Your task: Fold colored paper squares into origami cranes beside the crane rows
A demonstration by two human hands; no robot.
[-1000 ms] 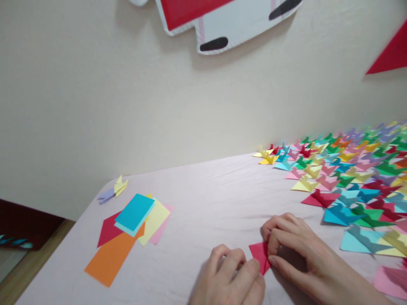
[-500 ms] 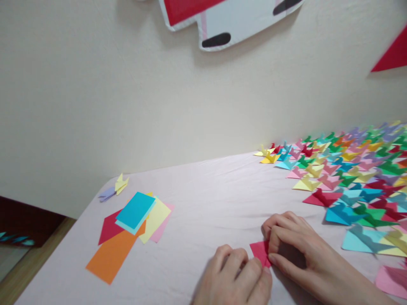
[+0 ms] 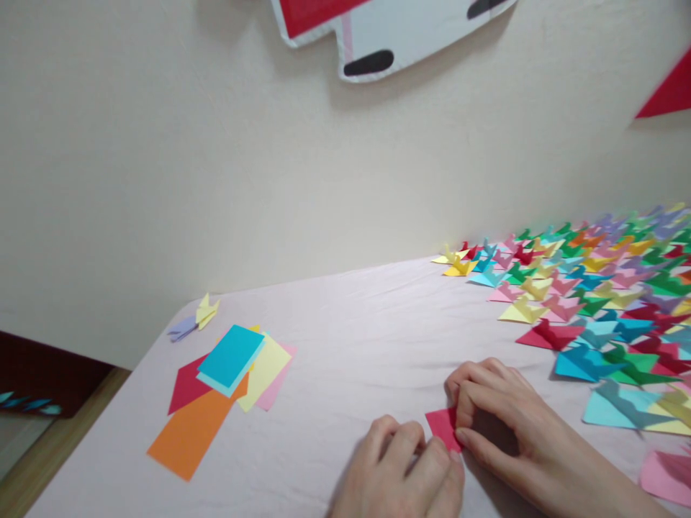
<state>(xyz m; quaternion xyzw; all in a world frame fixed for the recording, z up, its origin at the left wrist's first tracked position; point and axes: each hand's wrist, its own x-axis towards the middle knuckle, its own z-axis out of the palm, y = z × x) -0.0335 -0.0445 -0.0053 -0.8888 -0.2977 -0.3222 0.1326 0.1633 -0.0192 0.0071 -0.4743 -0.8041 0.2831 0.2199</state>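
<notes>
A small piece of red folding paper (image 3: pixel 441 427) lies on the pale cloth, between my two hands. My right hand (image 3: pixel 499 424) is closed on its right side, thumb and forefinger meeting at the edge. Curled against the paper's near edge is my left hand (image 3: pixel 407 467), its fingertips mostly hidden by the knuckles. Both hands rest low on the surface, and part of the red paper is covered by them.
Rows of folded paper birds (image 3: pixel 588 302) in many colours fill the right side. Loose coloured sheets (image 3: pixel 232 360) overlap at left, with an orange sheet (image 3: pixel 188 435) nearest. Two folded pieces (image 3: pixel 195 320), yellow and lilac, lie by the far-left edge. A wall (image 3: pixel 242 180) stands behind.
</notes>
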